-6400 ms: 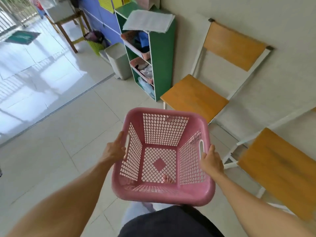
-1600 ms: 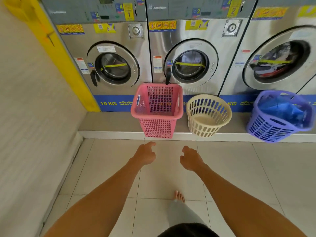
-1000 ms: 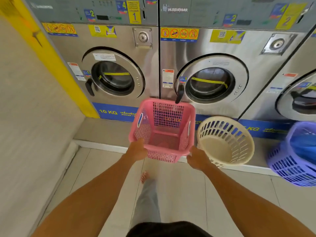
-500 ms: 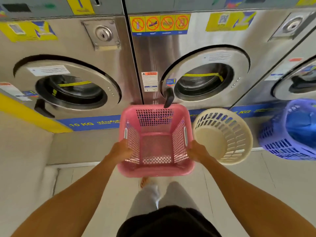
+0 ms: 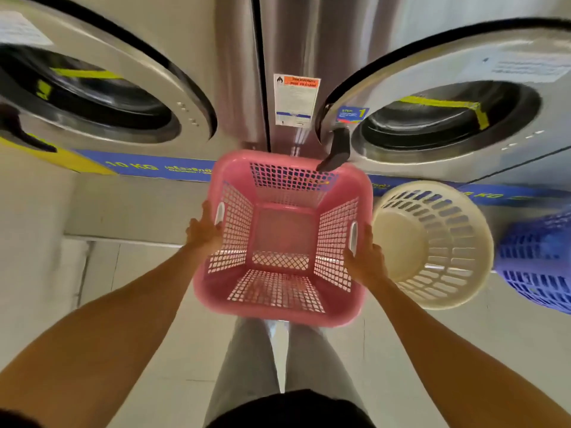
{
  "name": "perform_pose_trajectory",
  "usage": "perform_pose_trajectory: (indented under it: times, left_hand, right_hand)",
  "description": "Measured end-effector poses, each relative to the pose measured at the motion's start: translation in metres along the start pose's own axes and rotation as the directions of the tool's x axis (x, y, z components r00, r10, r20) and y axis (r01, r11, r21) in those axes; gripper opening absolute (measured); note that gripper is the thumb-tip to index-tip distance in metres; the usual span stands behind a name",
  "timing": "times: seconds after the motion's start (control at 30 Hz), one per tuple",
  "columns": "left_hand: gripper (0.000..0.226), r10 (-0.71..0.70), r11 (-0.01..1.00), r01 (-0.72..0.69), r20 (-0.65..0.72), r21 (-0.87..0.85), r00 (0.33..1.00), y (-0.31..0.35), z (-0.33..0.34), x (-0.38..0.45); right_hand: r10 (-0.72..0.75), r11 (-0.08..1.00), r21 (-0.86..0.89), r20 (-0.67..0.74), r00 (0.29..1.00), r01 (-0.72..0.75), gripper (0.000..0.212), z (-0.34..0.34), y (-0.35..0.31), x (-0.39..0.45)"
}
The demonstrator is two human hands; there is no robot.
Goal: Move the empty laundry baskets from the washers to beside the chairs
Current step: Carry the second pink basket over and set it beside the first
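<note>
Both hands on pink basket [image 5: 282, 239], empty, held up w/ left hand [image 5: 202, 231] & right hand [image 5: 364, 257] gripping side handles. Cream round basket [image 5: 432, 245] just beside on right, tilted, on ledge [image 5: 129, 208] below washers [image 5: 238, 72]. Purple basket [image 5: 537, 261] at far right edge, sth blue inside.

You face two stainless-steel front-loading washers, the left round glass door [image 5: 89, 97] and the right round glass door [image 5: 445, 118] each crossed by yellow tape. Between them, a white printed warning label [image 5: 296, 100] sits on the steel panel. A blue printed band [image 5: 154, 166] runs along the machines' base. Below it, a grey raised concrete plinth [image 5: 129, 208] meets the pale glossy tiled floor [image 5: 129, 273]. Light is even.
</note>
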State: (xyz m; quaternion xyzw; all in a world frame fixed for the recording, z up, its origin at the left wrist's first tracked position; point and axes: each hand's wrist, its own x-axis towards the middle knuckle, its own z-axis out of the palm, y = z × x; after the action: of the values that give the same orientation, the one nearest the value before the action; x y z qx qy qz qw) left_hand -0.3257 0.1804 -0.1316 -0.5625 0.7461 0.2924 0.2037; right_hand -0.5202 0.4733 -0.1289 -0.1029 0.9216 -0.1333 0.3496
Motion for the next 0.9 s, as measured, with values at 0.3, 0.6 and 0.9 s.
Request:
perform_pose_trajectory:
  times: [0.3, 0.6, 0.9]
  left_hand:
    - [0.099, -0.025, 1.0, 0.024, -0.086, -0.011, 0.996, -0.014, 0.017, -0.011]
    - [0.097, -0.23, 0.963, 0.216, -0.077, -0.16, 0.97, -0.05, -0.001, -0.074]
    - [0.112, -0.428, 0.844, 0.367, -0.079, -0.391, 0.9, -0.121, 0.003, -0.172]
  right_hand:
    - [-0.015, 0.988, -0.156, 0.044, 0.999, 0.021, 0.105, 0.003, 0.011, 0.012]
    - [-0.202, 0.893, -0.376, 0.161, 0.966, 0.249, 0.107, -0.014, -0.02, 0.009]
    - [-0.427, 0.686, -0.503, 0.307, 0.85, 0.526, 0.107, -0.006, -0.082, -0.014]
